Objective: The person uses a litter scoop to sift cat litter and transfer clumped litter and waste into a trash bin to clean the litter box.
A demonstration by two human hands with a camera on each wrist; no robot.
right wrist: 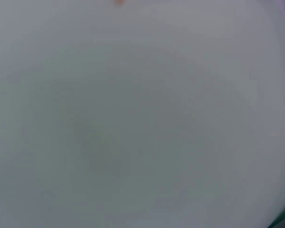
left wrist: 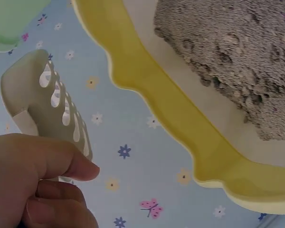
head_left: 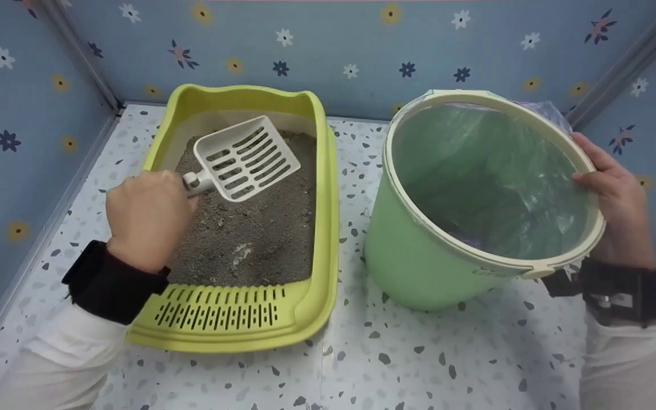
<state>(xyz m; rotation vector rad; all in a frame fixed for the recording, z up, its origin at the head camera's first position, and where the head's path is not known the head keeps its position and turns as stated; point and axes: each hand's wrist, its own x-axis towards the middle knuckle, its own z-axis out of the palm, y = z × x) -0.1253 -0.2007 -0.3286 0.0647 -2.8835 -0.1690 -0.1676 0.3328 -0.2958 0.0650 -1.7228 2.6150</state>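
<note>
My left hand grips the handle of a pale slotted litter scoop, held over the yellow-green litter box. No clump shows on the scoop's slots. Grey-brown litter fills the box, with a small whitish patch near its front. In the left wrist view the scoop appears from the side, the thumb and fingers curled round its handle. My right hand holds the right rim of a light green bin, which leans. A clear plastic bag lines it. The right wrist view is a grey-green blur.
A speckled white floor lies under the box and bin. Blue flowered panels stand close behind and on both sides. The box's slotted front step faces me. A strip of floor separates box and bin.
</note>
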